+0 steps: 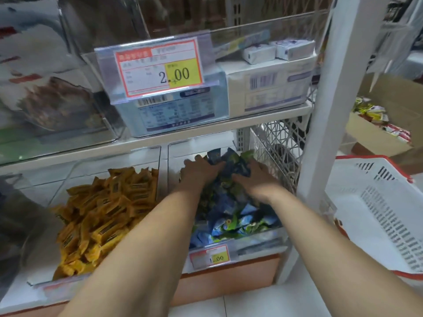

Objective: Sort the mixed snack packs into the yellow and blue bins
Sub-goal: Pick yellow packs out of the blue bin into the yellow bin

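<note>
Two clear bins sit side by side on the lower shelf. The left bin (158,156) is heaped with yellow snack packs (100,216). The right bin (258,240) holds a pile of blue and green snack packs (231,218). Both my hands are deep in the right bin. My left hand (199,172) presses on the pile from the left, and my right hand (256,181) presses from the right. Between them they clasp a bunch of blue packs (233,163) at the back of the pile. Fingertips are hidden among the packs.
A white plastic basket (377,213) with a red rim stands at the right, past a white shelf post (325,110). A cardboard box (375,133) of mixed snacks sits behind it. The upper shelf carries clear bins with boxed goods and a price tag (160,69).
</note>
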The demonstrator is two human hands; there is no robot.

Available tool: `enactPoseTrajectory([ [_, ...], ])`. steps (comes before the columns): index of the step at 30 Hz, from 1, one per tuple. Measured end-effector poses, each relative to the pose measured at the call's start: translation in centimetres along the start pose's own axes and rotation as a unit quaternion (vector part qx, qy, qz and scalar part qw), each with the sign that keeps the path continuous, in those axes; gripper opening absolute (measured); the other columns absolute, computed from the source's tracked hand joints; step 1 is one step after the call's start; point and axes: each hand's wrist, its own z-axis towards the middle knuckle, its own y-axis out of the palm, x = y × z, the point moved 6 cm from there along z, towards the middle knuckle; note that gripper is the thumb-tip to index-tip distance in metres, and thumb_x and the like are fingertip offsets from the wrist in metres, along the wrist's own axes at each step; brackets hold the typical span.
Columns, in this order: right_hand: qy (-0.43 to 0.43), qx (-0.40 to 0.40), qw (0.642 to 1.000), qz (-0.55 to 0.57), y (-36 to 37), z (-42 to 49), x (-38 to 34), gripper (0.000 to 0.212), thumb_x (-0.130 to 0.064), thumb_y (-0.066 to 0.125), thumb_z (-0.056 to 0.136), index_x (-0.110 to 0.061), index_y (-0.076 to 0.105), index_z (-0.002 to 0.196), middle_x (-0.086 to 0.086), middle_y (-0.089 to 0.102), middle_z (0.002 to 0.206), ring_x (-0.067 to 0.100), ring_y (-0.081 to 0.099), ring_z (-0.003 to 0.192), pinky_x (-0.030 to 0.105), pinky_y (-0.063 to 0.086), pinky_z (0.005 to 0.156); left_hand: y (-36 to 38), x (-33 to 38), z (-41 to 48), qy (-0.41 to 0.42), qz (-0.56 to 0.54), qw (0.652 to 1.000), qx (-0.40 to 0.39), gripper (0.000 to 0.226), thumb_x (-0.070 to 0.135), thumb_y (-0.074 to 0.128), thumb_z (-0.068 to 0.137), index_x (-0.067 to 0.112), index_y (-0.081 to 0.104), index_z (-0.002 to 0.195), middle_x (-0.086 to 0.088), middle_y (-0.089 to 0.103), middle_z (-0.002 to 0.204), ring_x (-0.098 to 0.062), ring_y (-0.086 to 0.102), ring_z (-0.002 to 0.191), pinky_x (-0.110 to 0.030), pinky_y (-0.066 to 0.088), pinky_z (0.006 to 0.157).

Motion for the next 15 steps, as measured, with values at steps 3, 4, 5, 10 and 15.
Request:
enactPoseTrajectory([
  [3, 0.024, -0.022, 0.999, 0.032, -0.3, 2.3, -0.3, 0.084, -0.069, 0.041, 0.093, -0.033, 0.005, 0.159, 0.010, 0.021, 0.164, 0.036, 0.037, 0.143, 0.045, 0.035, 0.113, 0.8, -0.4, 1.0, -0.004, -0.022, 0.999, -0.035, 0.111, 0.091, 0.045, 0.070, 0.018, 0.026, 0.151, -0.019, 0.039, 0.150, -0.038, 0.043, 0.133, -0.045, 0.041, 0.102],
  [4, 0.026, -0.022, 0.998, 0.048, -0.3, 3.1, -0.6, 0.084, -0.071, 0.040, 0.092, -0.033, 0.006, 0.159, 0.012, 0.022, 0.164, 0.036, 0.036, 0.143, 0.043, 0.035, 0.113, 0.7, -0.4, 1.1, 0.000, -0.033, 0.998, -0.046, 0.113, 0.092, 0.045, 0.066, 0.018, 0.029, 0.150, -0.018, 0.043, 0.148, -0.036, 0.046, 0.131, -0.044, 0.042, 0.102],
  [5, 0.030, -0.025, 0.997, 0.059, -0.1, 3.8, -0.8, 0.083, -0.070, 0.039, 0.093, -0.032, 0.007, 0.159, 0.013, 0.021, 0.164, 0.036, 0.034, 0.144, 0.043, 0.034, 0.114, 0.5, -0.3, 1.1, 0.004, -0.041, 0.998, -0.055, 0.118, 0.094, 0.044, 0.061, 0.017, 0.031, 0.150, -0.016, 0.045, 0.148, -0.036, 0.048, 0.129, -0.044, 0.042, 0.104],
  [10, 0.052, -0.057, 0.988, 0.135, 1.5, 5.6, -1.1, 0.092, -0.071, 0.050, 0.085, -0.028, 0.015, 0.159, 0.013, 0.035, 0.158, 0.034, 0.045, 0.137, 0.044, 0.036, 0.113, 0.5, 0.0, 0.9, 0.000, -0.072, 0.994, -0.082, 0.122, 0.093, 0.040, 0.054, 0.013, 0.041, 0.146, -0.017, 0.050, 0.144, -0.035, 0.051, 0.126, -0.046, 0.041, 0.107],
  [15, 0.034, -0.082, 0.980, 0.178, 2.0, 6.1, -1.5, 0.110, -0.087, 0.048, 0.057, -0.025, 0.045, 0.148, 0.011, 0.046, 0.152, 0.034, 0.048, 0.134, 0.048, 0.037, 0.113, 1.8, 1.1, 1.1, 0.009, -0.218, 0.964, -0.151, 0.065, 0.060, 0.037, 0.099, 0.017, 0.043, 0.148, -0.010, 0.045, 0.145, -0.033, 0.045, 0.133, -0.045, 0.032, 0.115],
])
